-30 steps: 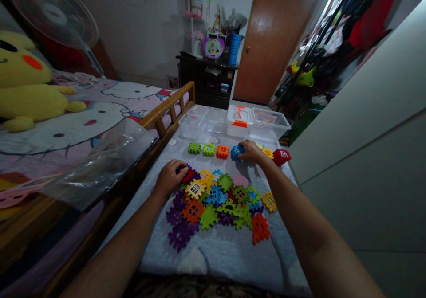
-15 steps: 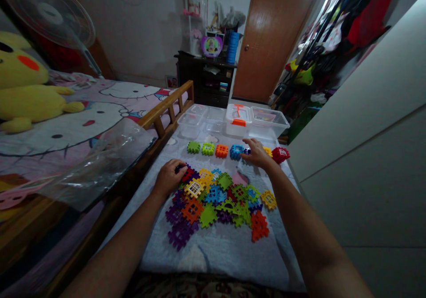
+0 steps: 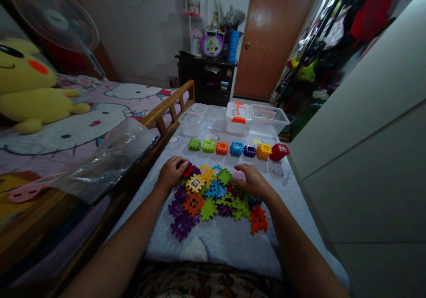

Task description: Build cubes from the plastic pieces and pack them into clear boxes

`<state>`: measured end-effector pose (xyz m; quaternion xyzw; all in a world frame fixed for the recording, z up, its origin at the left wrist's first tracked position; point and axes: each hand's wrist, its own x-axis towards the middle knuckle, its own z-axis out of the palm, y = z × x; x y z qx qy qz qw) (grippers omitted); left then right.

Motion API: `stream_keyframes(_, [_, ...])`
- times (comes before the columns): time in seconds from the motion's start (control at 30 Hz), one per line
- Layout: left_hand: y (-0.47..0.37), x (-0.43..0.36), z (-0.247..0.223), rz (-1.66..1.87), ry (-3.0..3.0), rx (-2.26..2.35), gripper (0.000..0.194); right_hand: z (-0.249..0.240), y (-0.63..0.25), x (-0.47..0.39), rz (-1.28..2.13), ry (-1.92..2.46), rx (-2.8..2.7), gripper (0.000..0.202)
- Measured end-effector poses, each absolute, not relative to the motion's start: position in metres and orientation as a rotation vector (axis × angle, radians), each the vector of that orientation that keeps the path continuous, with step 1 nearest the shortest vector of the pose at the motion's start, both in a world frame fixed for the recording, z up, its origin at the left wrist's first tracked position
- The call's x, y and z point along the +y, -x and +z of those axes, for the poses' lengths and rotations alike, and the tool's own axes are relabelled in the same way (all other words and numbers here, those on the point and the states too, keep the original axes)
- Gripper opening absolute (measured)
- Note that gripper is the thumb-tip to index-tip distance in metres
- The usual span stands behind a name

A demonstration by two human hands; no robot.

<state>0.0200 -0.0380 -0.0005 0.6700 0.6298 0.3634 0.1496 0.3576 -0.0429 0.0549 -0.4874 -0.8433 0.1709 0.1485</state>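
Between the two hands spreads a loose pile of flat, square, toothed-edge plastic pieces in many colours (image 3: 208,209), lying on a desk (image 3: 233,240) covered with a pale blue-grey printed cloth.

The left hand (image 3: 171,174) rests at the pile's left edge with its fingers curled, next to a red toothed piece (image 3: 188,170). A dark purple bit shows at its fingertips; I can't make out whether it is gripped or only touched. The right hand (image 3: 254,182) is over the right side of the pile, palm down, thumb and fingers apart, with nothing visible between them.

To the right of the left hand lies a yellow piece with a white window lattice (image 3: 195,183). Nearer the person are an orange window piece (image 3: 193,204) and a cluster of purple pieces (image 3: 182,226). A red-orange piece (image 3: 258,219) lies just on the person's side of the right hand.

Beyond both hands stands a row of small toothed plastic blocks, left to right: green (image 3: 195,144), lime, orange, blue, dark blue, yellow and red (image 3: 280,152). The red one sits beyond and to the right of the right hand. Farther off, behind the row, are clear plastic containers, including a lidded box with orange clips (image 3: 244,111).
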Motion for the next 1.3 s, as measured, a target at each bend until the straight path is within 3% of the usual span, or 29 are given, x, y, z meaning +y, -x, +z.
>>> stream_keyframes(0.2, [-0.02,-0.038,-0.001,1.048,-1.916,1.797,0.035,0.051,-0.323,-0.041,0.401,1.514,-2.463,0.051])
stream_keyframes(0.6, [-0.022,-0.039,0.005,1.045,-1.91,1.812,0.033,0.045,-0.333,-0.036,0.675,1.454,-2.204,0.014])
stream_keyframes(0.97, [-0.023,-0.039,0.005,1.055,-1.91,1.812,0.03,0.041,-0.352,-0.038,0.9,1.269,-2.102,0.021])
stream_keyframes(1.13, [-0.023,-0.041,0.005,1.122,-1.896,1.808,0.029,0.035,-0.365,-0.034,0.823,1.24,-1.989,0.018])
stream_keyframes(1.3, [-0.025,-0.044,0.01,1.158,-1.887,1.835,0.027,0.035,-0.373,-0.03,0.472,1.315,-1.796,0.011])
